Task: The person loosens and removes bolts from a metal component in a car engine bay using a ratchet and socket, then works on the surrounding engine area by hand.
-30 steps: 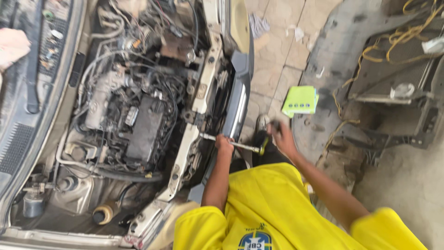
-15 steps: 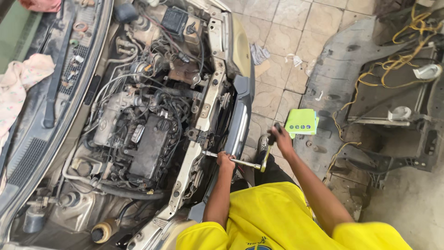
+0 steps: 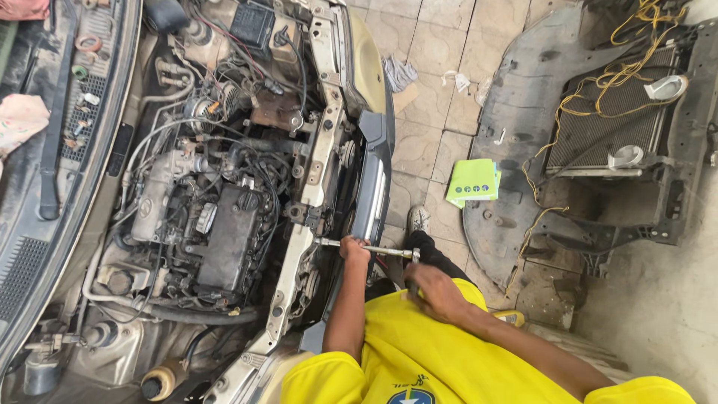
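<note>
We grip the ratchet extension bar [image 3: 366, 248] in our closed left hand [image 3: 354, 249], its tip on a fastener ahead; our right hand [image 3: 432, 290] clasps the handle; the bolt looks unremoved.

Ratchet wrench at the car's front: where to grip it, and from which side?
Grip the ratchet wrench at two spots: the extension bar near the car's front panel, where the left hand steadies it, and the handle end by the right hand. Come from the floor side; the bar lies level.

ratchet handle [image 3: 410, 278] hidden under right hand [image 3: 435, 292], pink cloth [image 3: 19, 120] cut off
</note>
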